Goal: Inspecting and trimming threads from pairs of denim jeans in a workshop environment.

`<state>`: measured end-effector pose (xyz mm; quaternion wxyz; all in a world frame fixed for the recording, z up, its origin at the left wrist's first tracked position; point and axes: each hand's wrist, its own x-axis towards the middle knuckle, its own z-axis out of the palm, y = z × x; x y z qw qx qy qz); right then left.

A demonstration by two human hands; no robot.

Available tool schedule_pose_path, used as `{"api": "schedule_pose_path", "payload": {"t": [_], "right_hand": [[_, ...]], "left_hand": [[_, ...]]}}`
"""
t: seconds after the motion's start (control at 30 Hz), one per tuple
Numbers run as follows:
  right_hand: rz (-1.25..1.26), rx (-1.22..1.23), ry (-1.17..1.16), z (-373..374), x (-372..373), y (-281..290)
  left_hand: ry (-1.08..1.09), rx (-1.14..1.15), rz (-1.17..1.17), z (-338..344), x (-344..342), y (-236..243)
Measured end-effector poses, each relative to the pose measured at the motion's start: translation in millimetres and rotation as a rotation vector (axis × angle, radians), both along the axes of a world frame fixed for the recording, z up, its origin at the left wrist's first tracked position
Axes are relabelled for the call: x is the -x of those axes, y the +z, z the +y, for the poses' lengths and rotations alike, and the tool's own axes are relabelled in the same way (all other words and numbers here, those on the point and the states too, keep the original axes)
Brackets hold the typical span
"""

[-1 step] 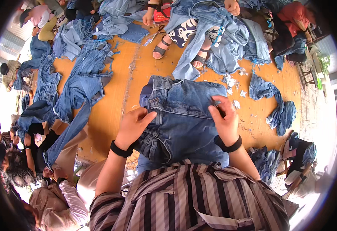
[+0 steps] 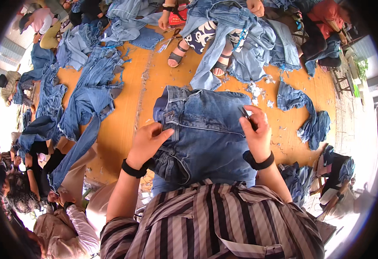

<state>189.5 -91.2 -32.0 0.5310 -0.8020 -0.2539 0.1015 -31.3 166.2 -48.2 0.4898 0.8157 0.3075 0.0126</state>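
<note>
I read this as seam-trimming: my left hand [image 2: 145, 144] pins the denim jeans [image 2: 206, 134], fingers flat; right hand [image 2: 256, 134] fingers clenched on a small dark tool [image 2: 245, 114]. Next move needs taut cloth.

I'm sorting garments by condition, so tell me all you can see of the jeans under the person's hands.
The jeans are mid-blue, faded denim, spread over the person's lap above the orange floor, waistband away from the person, belt loops and stitched seams showing. The left hand presses the left side; the right hand holds a small dark tool at the right edge.
</note>
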Motion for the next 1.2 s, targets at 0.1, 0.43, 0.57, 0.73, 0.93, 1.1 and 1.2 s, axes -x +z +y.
{"api": "schedule_pose_path", "payload": {"t": [0.1,0.43,0.57,0.73,0.93,1.1,1.2], "right_hand": [[-0.018,0.059,-0.151,-42,-26,-18],[0.137,0.253,-0.116,-100,-21,-82],[0.130,0.310,-0.125,-97,-19,-54],[-0.035,0.112,-0.016,-86,3,-13],[-0.132,0.183,0.156,-63,33,-16],[-0.119,0.222,0.212,-52,35,-13],[-0.146,0.207,0.248,-49,32,-19]], "left_hand": [[0.025,0.229,-0.011,4,-2,-12],[0.101,0.573,-0.106,8,-2,-47],[0.165,0.650,-0.223,-12,-5,-5],[0.183,0.612,-0.246,-25,3,12],[0.251,0.644,-0.255,-31,-1,2],[0.183,0.569,-0.239,-22,9,-14],[0.219,0.596,-0.242,-27,8,-11]]}}
